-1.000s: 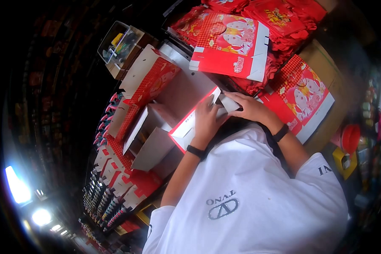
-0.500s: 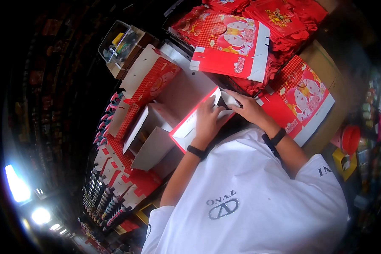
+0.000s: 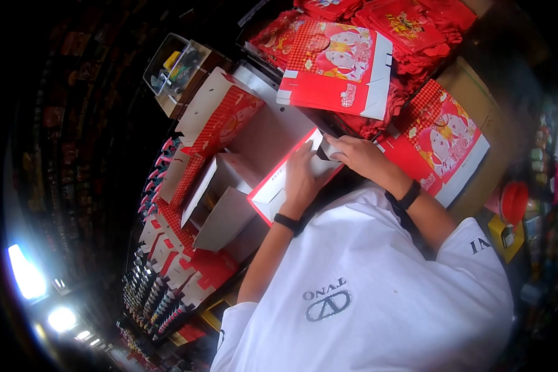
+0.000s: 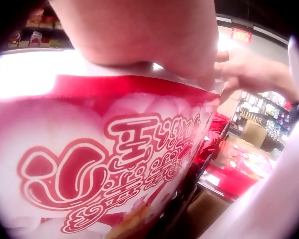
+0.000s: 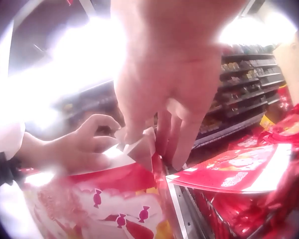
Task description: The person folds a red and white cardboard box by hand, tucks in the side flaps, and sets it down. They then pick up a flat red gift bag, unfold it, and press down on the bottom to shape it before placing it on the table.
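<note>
A red and white printed cardboard box (image 3: 270,199) lies before the person's body in the head view, its white end face up. The left hand (image 3: 301,178) rests on that face, palm down on the box in the left wrist view. Its bent index finger and thumb hold the box near a small flap, as the right wrist view shows. The right hand (image 3: 361,155) pinches a white flap (image 5: 143,149) at the box's far right corner between thumb and fingers. Pink and white cartoon printing (image 4: 154,149) covers the box's side. The right fingertips are partly hidden in the head view.
Flat printed cartons (image 3: 328,93) lie over a heap of red bags (image 3: 409,34). Another flat carton (image 3: 443,142) is to the right. Larger opened boxes (image 3: 226,214) stand at the left, beside a clear bin (image 3: 175,65). A red tub (image 3: 513,204) is at far right.
The white flap by the right hand, raised earlier, now lies lower against the box end. The right hand has shifted slightly left with it. The left hand stays on the box.
</note>
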The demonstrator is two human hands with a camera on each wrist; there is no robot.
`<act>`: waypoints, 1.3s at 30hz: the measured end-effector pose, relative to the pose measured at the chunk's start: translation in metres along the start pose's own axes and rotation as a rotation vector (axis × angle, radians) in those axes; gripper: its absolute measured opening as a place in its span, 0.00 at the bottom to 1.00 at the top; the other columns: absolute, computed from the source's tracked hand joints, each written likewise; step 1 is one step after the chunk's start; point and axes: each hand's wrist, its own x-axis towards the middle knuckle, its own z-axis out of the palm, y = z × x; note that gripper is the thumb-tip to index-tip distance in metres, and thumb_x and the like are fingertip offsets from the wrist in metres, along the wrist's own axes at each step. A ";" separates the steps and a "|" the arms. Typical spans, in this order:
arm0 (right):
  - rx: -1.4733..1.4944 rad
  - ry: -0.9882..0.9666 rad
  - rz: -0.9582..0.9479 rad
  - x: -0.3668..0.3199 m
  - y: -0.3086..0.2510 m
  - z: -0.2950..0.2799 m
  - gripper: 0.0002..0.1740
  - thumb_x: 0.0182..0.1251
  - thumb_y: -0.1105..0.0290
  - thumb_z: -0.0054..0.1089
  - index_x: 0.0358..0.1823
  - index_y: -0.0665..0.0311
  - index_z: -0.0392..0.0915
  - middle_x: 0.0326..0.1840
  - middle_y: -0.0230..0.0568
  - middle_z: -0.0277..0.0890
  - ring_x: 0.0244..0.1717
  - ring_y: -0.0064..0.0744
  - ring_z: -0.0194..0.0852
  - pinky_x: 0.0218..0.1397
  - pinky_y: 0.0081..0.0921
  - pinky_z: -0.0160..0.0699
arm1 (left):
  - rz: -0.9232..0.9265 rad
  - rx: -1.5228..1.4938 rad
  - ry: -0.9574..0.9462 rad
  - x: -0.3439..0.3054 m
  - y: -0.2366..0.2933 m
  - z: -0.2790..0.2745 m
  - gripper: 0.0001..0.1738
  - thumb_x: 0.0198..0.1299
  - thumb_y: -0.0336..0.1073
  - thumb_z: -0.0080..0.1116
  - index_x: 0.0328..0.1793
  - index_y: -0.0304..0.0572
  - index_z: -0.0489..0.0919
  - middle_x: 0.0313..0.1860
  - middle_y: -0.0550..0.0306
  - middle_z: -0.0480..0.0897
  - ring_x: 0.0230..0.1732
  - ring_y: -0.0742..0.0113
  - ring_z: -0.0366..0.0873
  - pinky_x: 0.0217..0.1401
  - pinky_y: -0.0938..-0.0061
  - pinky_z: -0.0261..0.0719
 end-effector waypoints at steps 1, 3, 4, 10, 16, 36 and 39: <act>-0.024 -0.012 -0.010 0.001 0.000 0.000 0.28 0.77 0.63 0.63 0.76 0.62 0.75 0.59 0.53 0.84 0.56 0.55 0.86 0.57 0.45 0.87 | -0.053 -0.001 -0.033 0.002 0.004 -0.003 0.43 0.51 0.37 0.84 0.72 0.39 0.74 0.75 0.40 0.75 0.74 0.36 0.72 0.79 0.46 0.68; -0.096 0.051 -0.131 0.001 0.004 0.009 0.26 0.77 0.64 0.62 0.73 0.63 0.76 0.58 0.56 0.84 0.56 0.55 0.87 0.56 0.44 0.87 | -0.158 -0.002 -0.099 0.005 0.012 -0.009 0.47 0.51 0.38 0.84 0.77 0.39 0.72 0.75 0.40 0.75 0.75 0.37 0.72 0.80 0.46 0.68; -0.132 0.082 -0.190 0.001 0.006 0.013 0.25 0.77 0.65 0.61 0.72 0.64 0.76 0.57 0.57 0.84 0.56 0.54 0.87 0.56 0.44 0.87 | -0.105 0.047 -0.100 0.005 0.012 -0.008 0.48 0.52 0.39 0.84 0.78 0.39 0.71 0.76 0.40 0.75 0.76 0.38 0.71 0.80 0.47 0.67; 0.062 -0.065 0.148 0.001 0.000 0.010 0.22 0.80 0.65 0.61 0.67 0.70 0.73 0.56 0.57 0.86 0.55 0.45 0.89 0.52 0.39 0.89 | -0.024 0.180 -0.144 0.004 0.010 -0.006 0.49 0.57 0.45 0.80 0.82 0.42 0.69 0.80 0.43 0.73 0.80 0.43 0.69 0.83 0.48 0.64; 1.082 -0.096 0.415 0.011 0.039 0.020 0.22 0.76 0.63 0.73 0.61 0.68 0.74 0.51 0.43 0.84 0.51 0.27 0.85 0.50 0.26 0.86 | -0.021 0.219 -0.175 0.003 0.012 -0.005 0.47 0.61 0.47 0.76 0.85 0.47 0.68 0.82 0.45 0.71 0.82 0.44 0.66 0.86 0.48 0.61; 0.467 -0.164 0.294 0.027 0.041 0.036 0.38 0.71 0.46 0.73 0.63 0.75 0.76 0.55 0.61 0.86 0.57 0.52 0.88 0.61 0.39 0.82 | -0.014 0.206 -0.185 0.005 0.008 -0.006 0.46 0.58 0.46 0.78 0.82 0.49 0.70 0.82 0.43 0.70 0.82 0.41 0.66 0.84 0.45 0.62; 0.519 -0.212 0.280 0.026 0.036 0.025 0.35 0.73 0.46 0.71 0.59 0.75 0.78 0.54 0.62 0.87 0.56 0.52 0.87 0.61 0.40 0.81 | 0.028 0.135 -0.140 -0.002 -0.004 -0.002 0.39 0.57 0.45 0.79 0.75 0.49 0.75 0.82 0.42 0.69 0.82 0.39 0.65 0.85 0.44 0.61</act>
